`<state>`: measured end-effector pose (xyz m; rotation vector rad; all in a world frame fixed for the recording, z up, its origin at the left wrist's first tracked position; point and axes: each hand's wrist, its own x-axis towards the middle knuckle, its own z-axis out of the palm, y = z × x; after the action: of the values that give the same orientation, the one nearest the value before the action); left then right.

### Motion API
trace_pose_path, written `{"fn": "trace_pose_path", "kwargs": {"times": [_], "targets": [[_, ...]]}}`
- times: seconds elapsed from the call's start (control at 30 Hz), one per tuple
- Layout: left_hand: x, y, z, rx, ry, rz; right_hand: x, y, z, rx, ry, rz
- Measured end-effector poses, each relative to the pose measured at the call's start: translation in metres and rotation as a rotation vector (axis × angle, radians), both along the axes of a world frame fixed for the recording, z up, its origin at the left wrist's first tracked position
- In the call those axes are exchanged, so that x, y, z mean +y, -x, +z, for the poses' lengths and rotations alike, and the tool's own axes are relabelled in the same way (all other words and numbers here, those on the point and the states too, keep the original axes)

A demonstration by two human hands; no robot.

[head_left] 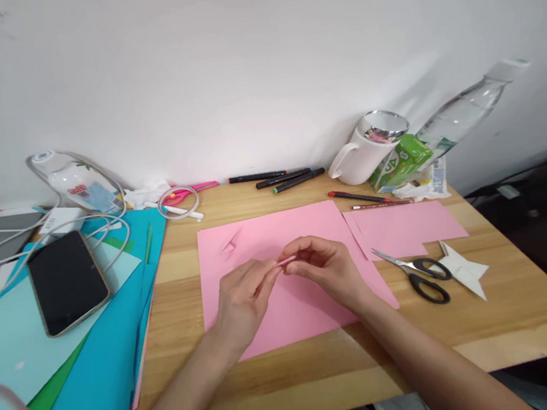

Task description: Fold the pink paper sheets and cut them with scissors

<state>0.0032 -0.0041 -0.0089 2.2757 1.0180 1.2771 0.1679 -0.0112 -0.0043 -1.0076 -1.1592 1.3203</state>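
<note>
Both hands meet over a large pink paper sheet (307, 227) on the wooden desk. My left hand (241, 298) and my right hand (322, 266) each pinch one end of a small pink paper strip (287, 260) held just above the sheet. The fingers of both hands are closed on it. A small folded pink scrap (231, 243) lies on the sheet's upper left.
Black-handled scissors (421, 273) and a white folded paper star (466, 268) lie right of the sheet, beside a cut pink sheet (407, 224). Markers (290, 178), a white mug (364, 149) and a bottle (463, 114) stand at the back. A phone (66, 280) rests on blue papers (76, 392) at left.
</note>
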Motion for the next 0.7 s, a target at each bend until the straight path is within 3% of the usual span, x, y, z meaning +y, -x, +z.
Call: {"fn": "trace_pose_path", "kwargs": {"times": [0.2, 0.5, 0.7], "targets": [[0.0008, 0.0, 0.0, -0.028, -0.016, -0.064, -0.0002, 0.0003, -0.0026, -0.07, -0.073, 0.007], [0.0015, 0.0018, -0.0019, -0.02, 0.063, -0.053, -0.0027, 0.0009, -0.0045, -0.137, -0.168, -0.026], [0.0008, 0.0012, 0.0031, -0.068, 0.229, -0.045, 0.0006, -0.0024, 0.0031, -0.072, -0.058, 0.056]]}}
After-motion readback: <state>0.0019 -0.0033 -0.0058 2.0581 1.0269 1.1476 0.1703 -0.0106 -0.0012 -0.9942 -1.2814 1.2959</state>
